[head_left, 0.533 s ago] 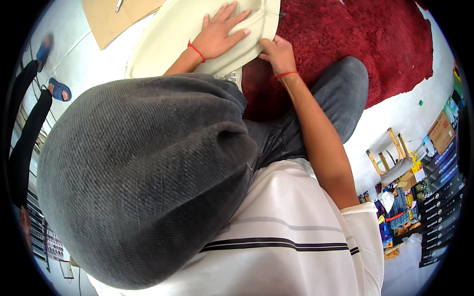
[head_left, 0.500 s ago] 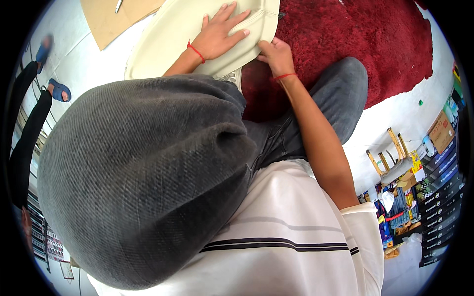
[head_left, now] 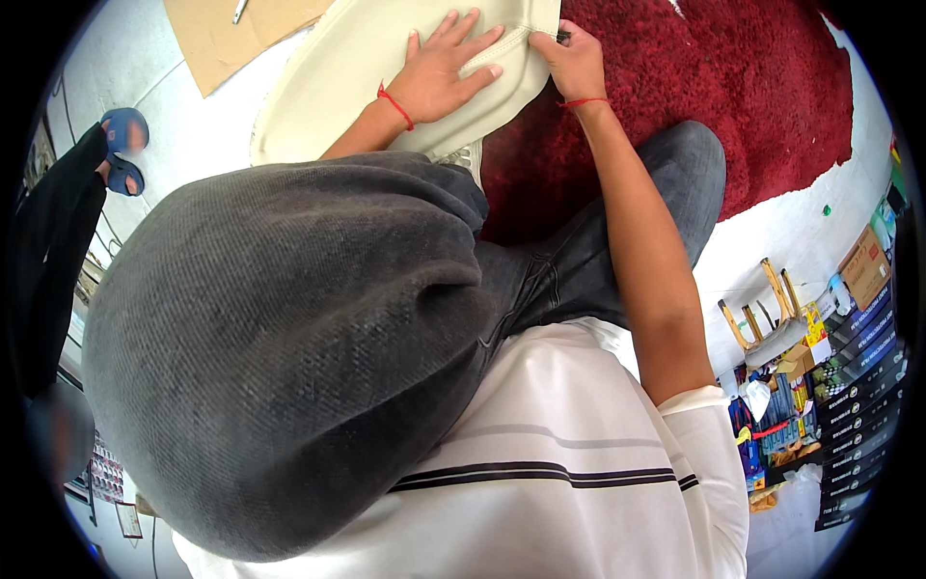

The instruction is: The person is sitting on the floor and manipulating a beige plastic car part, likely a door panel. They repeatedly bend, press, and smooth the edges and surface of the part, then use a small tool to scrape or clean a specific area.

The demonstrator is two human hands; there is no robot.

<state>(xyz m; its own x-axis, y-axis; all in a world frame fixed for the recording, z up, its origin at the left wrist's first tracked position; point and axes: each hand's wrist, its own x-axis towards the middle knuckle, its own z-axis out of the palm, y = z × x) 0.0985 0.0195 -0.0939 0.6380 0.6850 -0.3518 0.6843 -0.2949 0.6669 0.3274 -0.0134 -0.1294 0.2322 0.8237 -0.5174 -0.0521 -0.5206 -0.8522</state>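
Note:
A cream, leather-like panel (head_left: 323, 92) with a stitched seam and a curved outline lies before me at the top of the view. My left hand (head_left: 444, 77) rests flat on it, fingers spread beside the seam. At the panel's right edge my right hand (head_left: 577, 66) is closed in a pinch, thumb on the cream surface where the seam ends. A small dark piece (head_left: 563, 38) shows by its fingertips; its kind is too small to tell. Under that edge spreads a dark red shaggy rug (head_left: 733, 87).
Brown cardboard (head_left: 231, 48) lies at the upper left, with a slim pale tool (head_left: 239, 12) on it. A person in blue sandals (head_left: 125, 135) stands at the left. A small stool (head_left: 772, 333), a carton (head_left: 864, 268) and stacked dark boxes (head_left: 858, 415) are at the right.
My right hand has moved up along the panel's edge to the seam end by the dark piece. My left hand stays flat on the panel. The person's sandals have come closer together.

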